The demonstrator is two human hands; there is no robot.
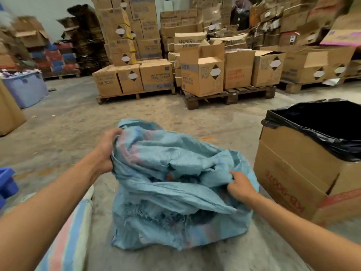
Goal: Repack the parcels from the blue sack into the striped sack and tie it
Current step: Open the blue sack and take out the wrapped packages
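Observation:
The blue woven sack (175,184) stands crumpled on the concrete floor in front of me, its frayed mouth partly folded over. My left hand (107,149) grips the sack's rim on the left side. My right hand (239,184) pinches the rim on the right. Dark contents show dimly inside the mouth; no parcel is plainly visible. The striped sack (68,241), with blue, pink and pale bands, lies flat on the floor at the lower left, under my left forearm.
A large cardboard box (297,173) lined with a black bin bag (320,124) stands close on the right. Pallets of stacked cartons (203,75) fill the back. A blue tub (25,89) sits at far left, a blue plastic object (6,182) at the left edge.

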